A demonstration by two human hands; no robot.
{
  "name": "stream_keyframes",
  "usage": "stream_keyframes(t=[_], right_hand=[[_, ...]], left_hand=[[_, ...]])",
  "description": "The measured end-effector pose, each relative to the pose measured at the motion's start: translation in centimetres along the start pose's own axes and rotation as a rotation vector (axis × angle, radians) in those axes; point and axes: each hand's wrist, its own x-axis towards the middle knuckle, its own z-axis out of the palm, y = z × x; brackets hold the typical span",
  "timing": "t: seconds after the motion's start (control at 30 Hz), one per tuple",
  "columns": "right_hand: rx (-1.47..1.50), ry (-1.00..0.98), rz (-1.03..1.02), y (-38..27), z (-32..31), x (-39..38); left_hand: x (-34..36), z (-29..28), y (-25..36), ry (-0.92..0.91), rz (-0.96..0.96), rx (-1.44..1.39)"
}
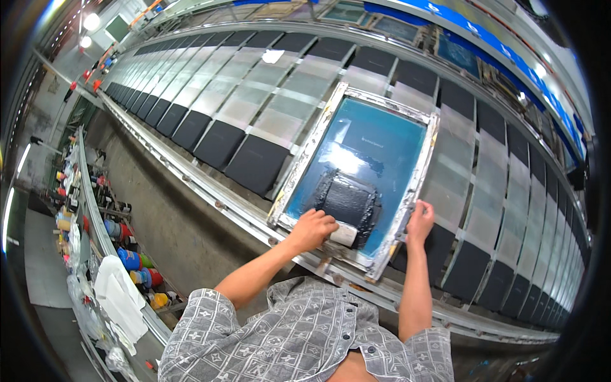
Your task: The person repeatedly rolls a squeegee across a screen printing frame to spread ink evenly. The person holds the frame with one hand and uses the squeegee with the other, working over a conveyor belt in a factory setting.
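A screen-printing frame with teal mesh rests across the long printing bed in front of me, with black ink smeared over its lower part. My left hand is closed on a pale squeegee at the near end of the screen. My right hand grips the screen frame's right edge. Dark fabric pieces lie in rows on the pallets either side of the screen.
A metal rail runs along the bed's near edge. On the lower left, a shelf holds several colourful containers and white cloth. More screens sit along the far side, and lights hang at upper left.
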Motion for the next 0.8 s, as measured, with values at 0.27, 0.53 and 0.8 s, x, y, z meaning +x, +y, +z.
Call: stream_keyframes(t=[0.27,0.53,0.8], right_hand=[[0.067,-0.031,0.053,0.3,10.5,-4.7],[-0.250,0.079,0.009,-1.5,10.9,-5.4],[-0.246,0.077,-0.032,-1.2,11.9,-5.3]], left_hand=[[-1.6,-3.1,-10.8,-0.109,-0.051,-0.034],[4.6,-4.8,-14.4,-0.484,-0.074,-0.077],[12.1,-2.7,-19.0,-0.443,-0.021,0.020]])
